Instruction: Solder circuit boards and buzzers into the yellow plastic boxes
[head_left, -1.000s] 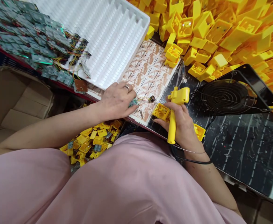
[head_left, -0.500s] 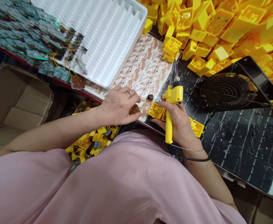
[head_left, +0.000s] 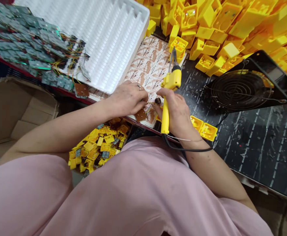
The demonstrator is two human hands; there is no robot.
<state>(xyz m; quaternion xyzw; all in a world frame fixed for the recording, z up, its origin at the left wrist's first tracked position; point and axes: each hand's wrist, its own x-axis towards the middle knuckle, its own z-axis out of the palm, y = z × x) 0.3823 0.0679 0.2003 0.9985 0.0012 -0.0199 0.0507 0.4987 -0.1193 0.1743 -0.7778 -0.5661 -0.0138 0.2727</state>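
Observation:
My left hand [head_left: 127,100] is closed, fingertips pinched at the thin yellow wires [head_left: 150,102] over the table edge. Just under those fingers lies a small brown circuit board [head_left: 141,115]. The wires run to a small round black part [head_left: 157,101], which is by the thumb and fingertips of my right hand [head_left: 179,109]; whether they touch it I cannot tell. My right hand is wrapped round the yellow handle of a soldering gun [head_left: 166,114], its tip pointing up and away from me. Open yellow plastic cases [head_left: 208,131] lie beside that hand, one partly hidden behind it.
A white foam tray [head_left: 104,42] stands at the back left, next to piled green circuit boards [head_left: 35,42]. Yellow cases [head_left: 226,23] are heaped at the back right, behind a black fan [head_left: 241,90]. Below the edge is a bin of yellow parts [head_left: 96,147]. The gun's black cable [head_left: 187,149] hangs near my wrist.
My right hand has moved left with the soldering gun, bringing its fingertips to the round black part. My left hand has shifted from over the brown board to a pinch at the wires.

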